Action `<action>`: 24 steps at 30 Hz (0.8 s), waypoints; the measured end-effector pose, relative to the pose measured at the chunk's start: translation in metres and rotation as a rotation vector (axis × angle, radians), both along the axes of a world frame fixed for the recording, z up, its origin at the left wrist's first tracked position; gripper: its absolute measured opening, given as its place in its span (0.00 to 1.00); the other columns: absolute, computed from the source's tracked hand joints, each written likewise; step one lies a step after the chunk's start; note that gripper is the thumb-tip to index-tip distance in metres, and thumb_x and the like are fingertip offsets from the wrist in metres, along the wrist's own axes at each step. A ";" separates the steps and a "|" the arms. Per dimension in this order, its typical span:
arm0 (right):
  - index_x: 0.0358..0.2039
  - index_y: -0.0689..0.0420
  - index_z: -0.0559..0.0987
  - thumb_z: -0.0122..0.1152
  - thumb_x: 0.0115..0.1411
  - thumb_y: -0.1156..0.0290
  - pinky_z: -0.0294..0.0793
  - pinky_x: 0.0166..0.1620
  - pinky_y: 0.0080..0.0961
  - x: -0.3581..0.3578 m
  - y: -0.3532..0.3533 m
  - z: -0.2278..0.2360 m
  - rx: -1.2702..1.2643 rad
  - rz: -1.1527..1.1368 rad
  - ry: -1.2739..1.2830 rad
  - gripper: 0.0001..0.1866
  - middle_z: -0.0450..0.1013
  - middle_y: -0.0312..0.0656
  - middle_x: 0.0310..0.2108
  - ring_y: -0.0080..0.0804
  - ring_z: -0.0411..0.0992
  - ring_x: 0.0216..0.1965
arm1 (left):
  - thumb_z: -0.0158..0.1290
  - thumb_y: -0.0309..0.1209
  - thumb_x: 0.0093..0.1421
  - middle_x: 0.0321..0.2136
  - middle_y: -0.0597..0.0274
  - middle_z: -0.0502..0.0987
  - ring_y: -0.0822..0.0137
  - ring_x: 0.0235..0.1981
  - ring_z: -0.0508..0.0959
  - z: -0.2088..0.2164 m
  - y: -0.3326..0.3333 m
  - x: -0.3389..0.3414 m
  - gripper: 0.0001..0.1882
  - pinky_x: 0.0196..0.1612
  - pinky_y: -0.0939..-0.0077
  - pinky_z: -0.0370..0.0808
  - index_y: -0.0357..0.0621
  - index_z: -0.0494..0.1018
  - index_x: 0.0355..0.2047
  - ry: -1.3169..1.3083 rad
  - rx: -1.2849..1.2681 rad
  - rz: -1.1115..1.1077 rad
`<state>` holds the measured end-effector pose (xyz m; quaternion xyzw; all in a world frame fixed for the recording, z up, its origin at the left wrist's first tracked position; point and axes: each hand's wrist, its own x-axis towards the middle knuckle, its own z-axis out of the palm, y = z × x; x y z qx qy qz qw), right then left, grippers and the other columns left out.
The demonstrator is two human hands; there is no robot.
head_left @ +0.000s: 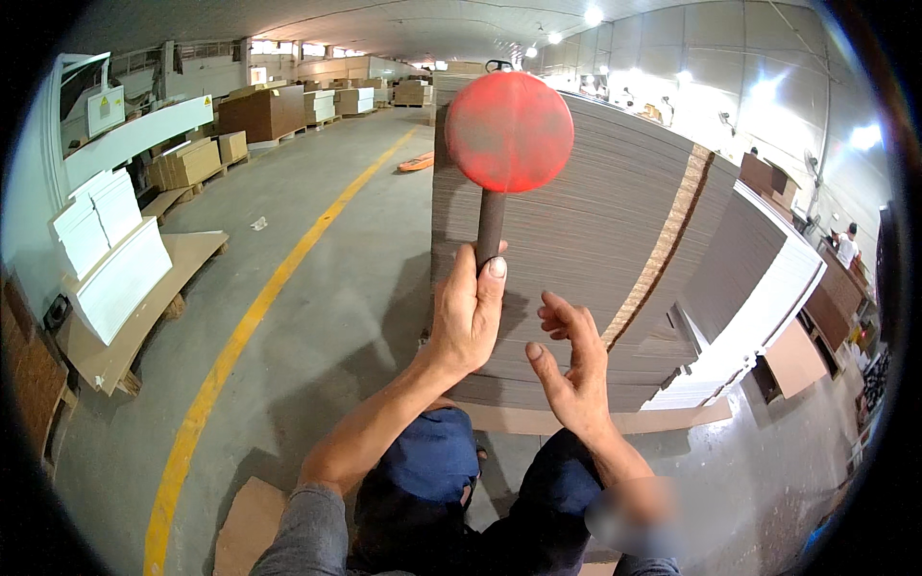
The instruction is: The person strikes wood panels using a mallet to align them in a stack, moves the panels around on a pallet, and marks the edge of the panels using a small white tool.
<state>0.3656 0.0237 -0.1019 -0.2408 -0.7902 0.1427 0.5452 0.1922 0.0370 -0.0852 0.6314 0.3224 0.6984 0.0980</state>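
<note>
My left hand (467, 312) is wrapped around the dark handle of a mallet (510, 132), which it holds upright in front of me. The mallet's round red head faces me and has dark scuffs on it. To the right and a little lower, my right hand (576, 374) is raised in the air. Its thumb and half-bent fingers are apart, with nothing between them. Behind both hands stands a tall stack of grey-brown boards (586, 230), apart from the right hand as far as I can tell.
White boards (759, 288) stand at the stack's right end. A yellow floor line (279, 288) runs along the left. Beyond it, white panels (115, 250) rest on a pallet (144, 307), with more board piles (259, 110) further back. A person (847, 247) is at the far right.
</note>
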 end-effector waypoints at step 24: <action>0.49 0.66 0.79 0.59 0.65 0.71 0.74 0.44 0.25 0.116 0.010 -0.101 -0.680 -0.099 0.033 0.15 0.78 0.41 0.31 0.26 0.74 0.35 | 0.34 0.44 0.75 0.19 0.69 0.64 0.77 0.13 0.61 0.064 0.009 -0.097 0.20 0.13 0.79 0.62 0.39 0.66 0.45 -0.481 -0.127 -0.241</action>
